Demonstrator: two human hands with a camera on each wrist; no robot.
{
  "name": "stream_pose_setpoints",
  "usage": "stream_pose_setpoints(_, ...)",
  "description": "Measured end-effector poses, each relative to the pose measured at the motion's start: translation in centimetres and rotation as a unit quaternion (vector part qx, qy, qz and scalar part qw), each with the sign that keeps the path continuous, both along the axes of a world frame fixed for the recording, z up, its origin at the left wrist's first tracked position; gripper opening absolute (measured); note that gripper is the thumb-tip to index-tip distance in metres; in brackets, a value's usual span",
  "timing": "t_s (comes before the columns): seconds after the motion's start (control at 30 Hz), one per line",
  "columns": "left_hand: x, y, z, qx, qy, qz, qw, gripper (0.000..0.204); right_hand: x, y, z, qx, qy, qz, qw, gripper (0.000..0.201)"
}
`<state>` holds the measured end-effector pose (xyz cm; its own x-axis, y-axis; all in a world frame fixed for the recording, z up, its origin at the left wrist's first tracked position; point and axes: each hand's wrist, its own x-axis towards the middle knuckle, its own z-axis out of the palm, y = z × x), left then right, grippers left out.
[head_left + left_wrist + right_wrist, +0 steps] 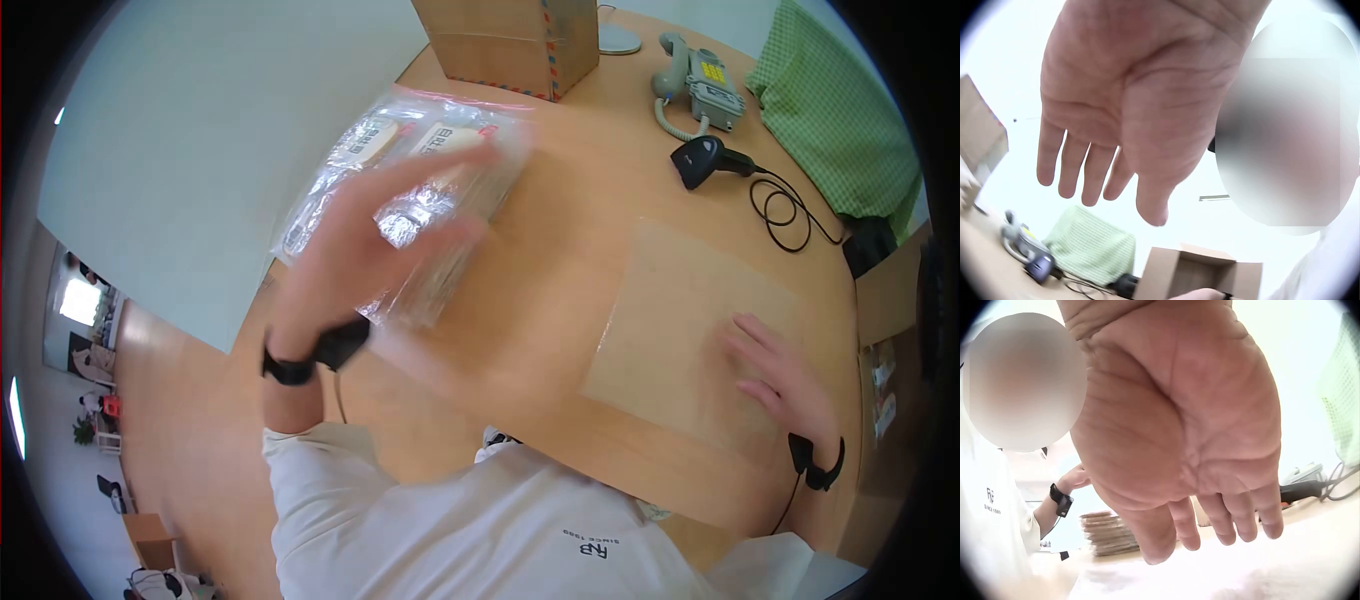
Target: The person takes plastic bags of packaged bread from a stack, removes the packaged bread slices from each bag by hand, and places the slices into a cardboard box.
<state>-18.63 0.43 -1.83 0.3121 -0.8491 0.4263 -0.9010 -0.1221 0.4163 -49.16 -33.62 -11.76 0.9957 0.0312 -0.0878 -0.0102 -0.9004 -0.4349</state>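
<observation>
Over a pile of clear plastic packets (440,170), some with printed labels showing through, my left hand (360,230) is spread and blurred in the head view. Its palm and straight fingers hold nothing in the left wrist view. On the right side of the table lies a flat, clear plastic bag (680,310). My right hand (785,375) is over this bag's right part, fingers extended. In the right wrist view, the right palm (1185,425) faces the camera with nothing in the fingers. The side of the packet pile (1107,534) shows behind it.
A cardboard box (510,45) stands at the back of the wooden table. Farther right are a grey telephone (705,90), a black barcode scanner (705,160) with a coiled cable, and a green checked cloth (835,115). An open carton (1200,275) stands at the right.
</observation>
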Motion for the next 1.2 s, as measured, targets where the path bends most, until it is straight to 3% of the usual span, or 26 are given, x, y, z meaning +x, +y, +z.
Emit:
stream_pose_setpoints(0.03, 1.4, 0.9, 0.9, -0.015, 0.018, 0.108, 0.994, 0.042, 0.5, 0.3, 0.6, 0.001, -0.020, -0.003, 1.000, 0.048)
stream_pose_setpoints(0.13, 11.3, 5.0, 0.5, -0.035, 0.015, 0.195, 0.980, 0.043, 3.9, 1.6, 2.9, 0.047, -0.035, -0.011, 0.998, 0.041)
stream_pose_setpoints(0.2, 17.9, 7.6, -1.2, 0.024, -0.033, 0.241, 0.970, 0.056, 7.0, 2.7, 3.9, 0.088, -0.031, -0.017, 0.995, 0.038)
stream_pose_setpoints(0.27, 20.6, 8.3, -2.4, 0.083, -0.025, 0.284, 0.955, 0.064, 10.6, 3.8, 2.8, 0.173, -0.089, -0.010, 0.981, 0.033)
stream_pose_setpoints(0.3, 21.1, 8.5, -2.7, 0.143, -0.014, 0.324, 0.935, 0.072, 12.2, 4.6, 2.9, 0.171, -0.091, -0.011, 0.981, 0.033)
stream_pose_setpoints(0.37, 21.1, 8.3, -3.0, 0.156, 0.004, 0.326, 0.932, 0.075, 15.4, 6.5, 3.0, 0.271, -0.028, -0.037, 0.962, 0.037)
stream_pose_setpoints(0.4, 21.0, 8.0, -3.2, 0.171, 0.023, 0.328, 0.929, 0.079, 16.9, 7.3, 2.9, 0.270, -0.028, -0.037, 0.962, 0.037)
stream_pose_setpoints(0.5, 21.0, 7.6, -3.3, 0.163, 0.017, 0.309, 0.937, 0.066, 21.3, 9.2, 2.3, 0.317, -0.020, -0.008, 0.948, 0.041)
stream_pose_setpoints(0.57, 20.5, 7.4, -2.9, 0.155, 0.016, 0.292, 0.944, 0.062, 23.7, 10.3, 1.8, 0.414, 0.023, -0.026, 0.910, 0.046)
stream_pose_setpoints(0.63, 20.1, 6.9, -2.1, 0.217, 0.023, 0.301, 0.928, 0.055, 25.8, 11.1, 1.7, 0.437, 0.036, -0.034, 0.898, 0.047)
stream_pose_setpoints(0.77, 21.6, 7.3, -3.1, 0.215, 0.016, 0.295, 0.931, 0.053, 27.9, 12.5, 1.6, 0.498, 0.051, -0.046, 0.865, 0.050)
stream_pose_setpoints(0.83, 22.4, 7.7, -4.3, 0.070, 0.030, 0.214, 0.974, 0.057, 28.6, 12.8, 1.5, 0.508, 0.057, -0.048, 0.858, 0.051)
stream_pose_setpoints(0.97, 22.6, 7.6, -4.1, 0.077, 0.030, 0.206, 0.975, 0.063, 29.8, 13.0, 1.3, 0.531, 0.077, -0.056, 0.842, 0.050)
stream_pose_setpoints(1.03, 22.6, 7.4, -3.2, 0.219, 0.027, 0.276, 0.936, 0.066, 30.0, 13.2, 1.5, 0.528, 0.081, -0.055, 0.843, 0.049)
stream_pose_setpoints(1.2, 22.0, 7.2, -2.6, 0.212, 0.032, 0.274, 0.938, 0.067, 30.7, 13.7, 1.5, 0.519, 0.081, -0.045, 0.850, 0.046)
